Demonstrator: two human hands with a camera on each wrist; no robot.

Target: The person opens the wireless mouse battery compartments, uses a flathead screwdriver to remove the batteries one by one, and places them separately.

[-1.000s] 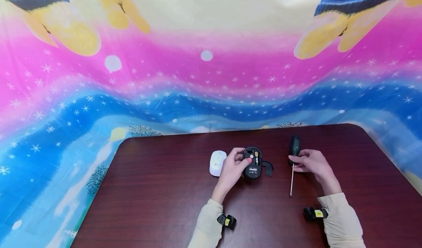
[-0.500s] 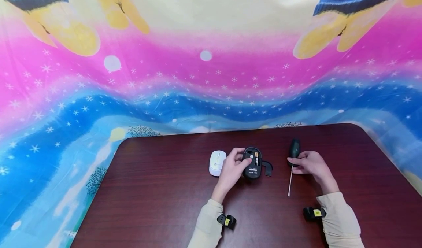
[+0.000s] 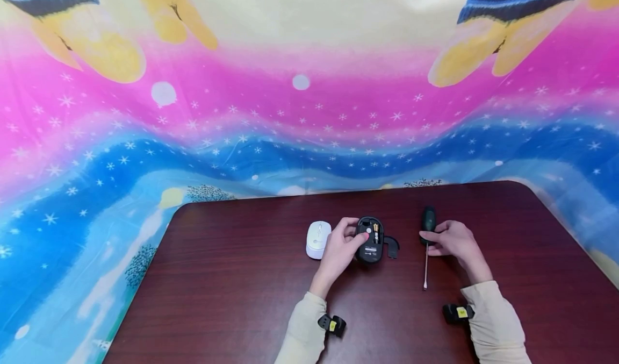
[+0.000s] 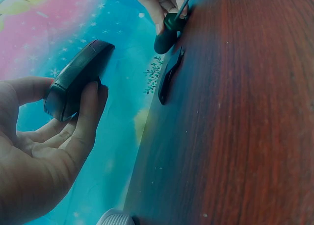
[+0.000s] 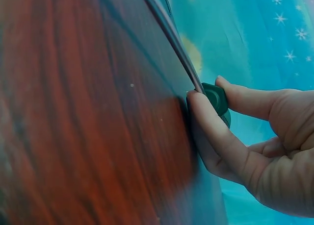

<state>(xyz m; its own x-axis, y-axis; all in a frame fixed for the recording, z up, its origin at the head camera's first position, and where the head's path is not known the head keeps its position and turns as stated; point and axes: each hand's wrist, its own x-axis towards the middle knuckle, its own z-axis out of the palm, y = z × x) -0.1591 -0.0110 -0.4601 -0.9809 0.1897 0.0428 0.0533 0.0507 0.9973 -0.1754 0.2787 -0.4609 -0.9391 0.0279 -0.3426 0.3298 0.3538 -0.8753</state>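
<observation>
My left hand [image 3: 341,247] grips a black computer mouse [image 3: 371,252] by its left side, underside up, raised off the table in the left wrist view. Its battery bay lies uncovered, showing a battery [image 3: 376,229] inside. Beside it on the table lies a black curved battery cover [image 3: 393,247]. My right hand [image 3: 456,244] pinches a screwdriver [image 3: 428,219] low on its dark green handle, thumb on one side and fingers on the other. The metal shaft [image 5: 177,44] points toward the table's near side, close over the surface.
A white mouse [image 3: 317,240] stands right side up on the dark red wooden table [image 3: 232,278], just left of my left hand. Behind the table's far edge hangs a printed cloth [image 3: 271,111] with snowflakes. Black straps with cameras [image 3: 332,325] sit at both wrists.
My right hand has shifted slightly left with the screwdriver, whose handle has come a little nearer and whose shaft now stands straighter. The left hand and black mouse have stayed in place.
</observation>
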